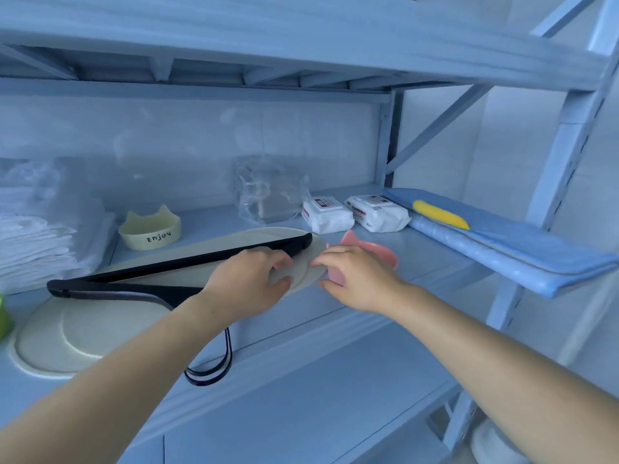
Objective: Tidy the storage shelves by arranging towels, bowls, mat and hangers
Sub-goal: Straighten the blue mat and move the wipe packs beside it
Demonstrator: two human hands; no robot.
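Note:
A long pale oval mat (80, 333) lies across the shelf (395, 262). Black hangers (174, 262) lie on top of it, their hooks hanging over the shelf's front edge. My left hand (249, 279) grips the mat's right end, thumb under and fingers on top. My right hand (355, 279) holds a pink cat-ear bowl (371, 251) just right of the mat's end. A cream cat-ear bowl (150, 231) marked "Enjoy" stands behind the mat. White folded towels (37, 239) are stacked at the left.
Two white wipe packs (355, 212) and a clear plastic bag (268, 192) sit at the back. A folded blue cloth (509, 249) with a yellow item (440, 214) on it overhangs the shelf's right end. A green object (4, 316) shows at the left edge.

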